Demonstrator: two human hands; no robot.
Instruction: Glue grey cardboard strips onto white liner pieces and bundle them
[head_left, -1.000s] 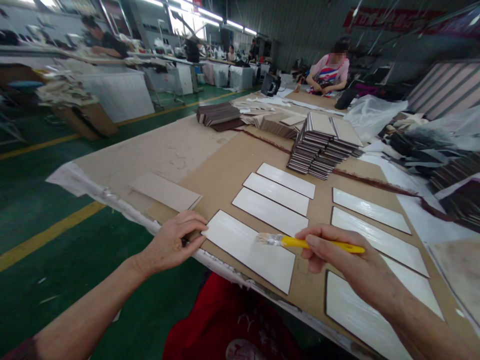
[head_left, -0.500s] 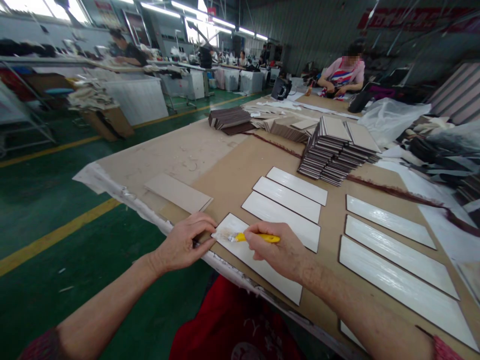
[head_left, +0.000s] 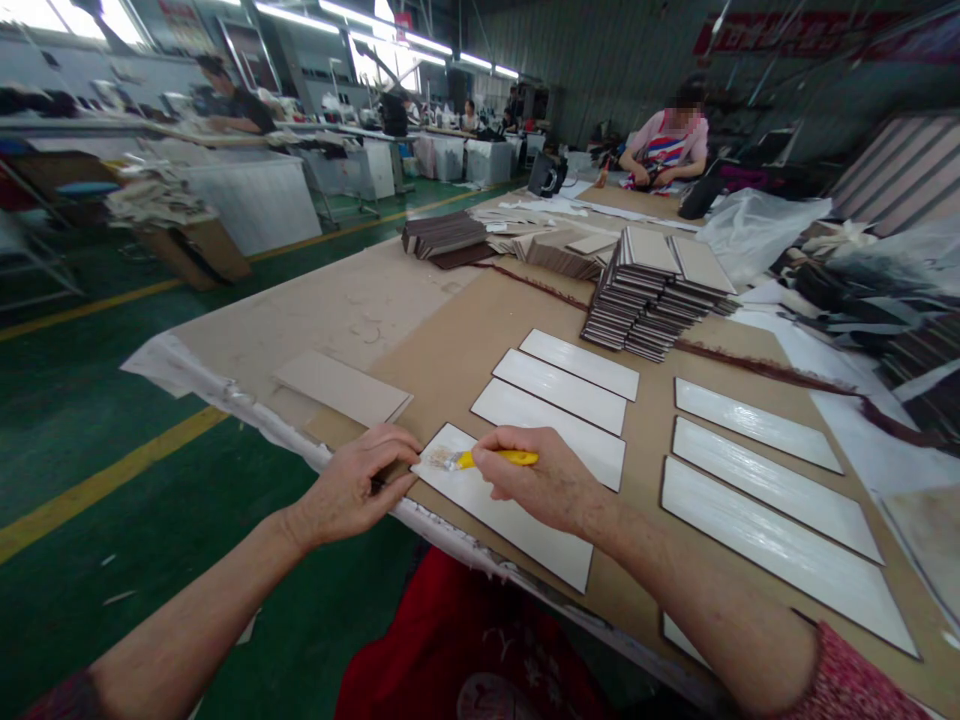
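Observation:
My right hand (head_left: 536, 478) is closed round the yellow handle of a paintbrush (head_left: 466, 460). The pale bristles rest on the upper left end of a white panel (head_left: 517, 525) with a thin dark edge, lying flat at the table's near edge. At that panel's left corner, the fingertips of my left hand (head_left: 358, 482) pinch the edge, thumb below and fingers bent above. Just beyond my right hand lie three more white panels (head_left: 551, 405), shiny on top. A beige board (head_left: 341, 385) lies flat beyond my left hand.
Further right are several glossy white panels (head_left: 780, 540). Tall stacks of dark-edged boards (head_left: 637, 295) stand towards the back, near a dark pile (head_left: 446, 237). Clear plastic sheeting (head_left: 757, 230) lies at the right. A co-worker (head_left: 667, 150) is at the far end of the table.
The brush and my right hand have shifted slightly towards the panel's far left end. My left hand stays at the corner. The whole view has swung a little to the right.

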